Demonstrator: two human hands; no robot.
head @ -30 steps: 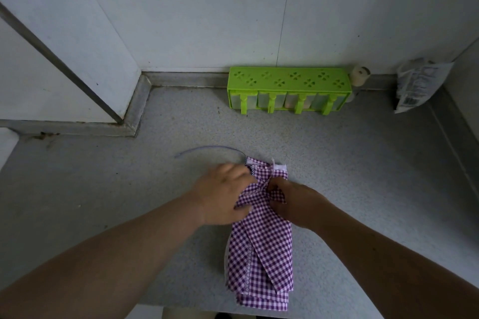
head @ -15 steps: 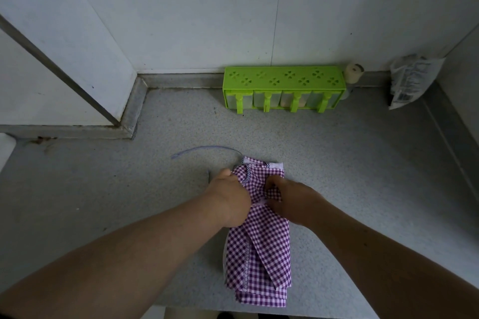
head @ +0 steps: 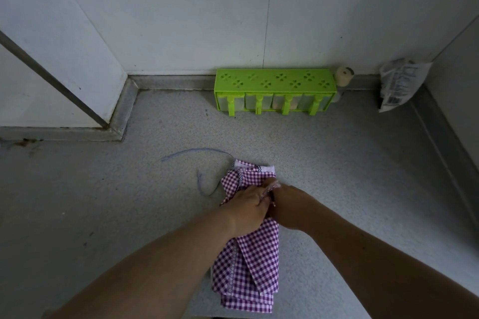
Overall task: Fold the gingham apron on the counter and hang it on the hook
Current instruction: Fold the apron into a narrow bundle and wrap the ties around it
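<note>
The gingham apron (head: 248,254) is found on the grey counter (head: 350,189), already folded into a narrow strip that reaches to the near edge. Its upper part is bunched and gripped between the left hand (head: 246,211) and the right hand (head: 290,206), both closed on the cloth, while a thin lilac tie (head: 197,151) trails loose to the left. The folding is judged nearly done; the hanging is left, and no hook is seen.
</note>
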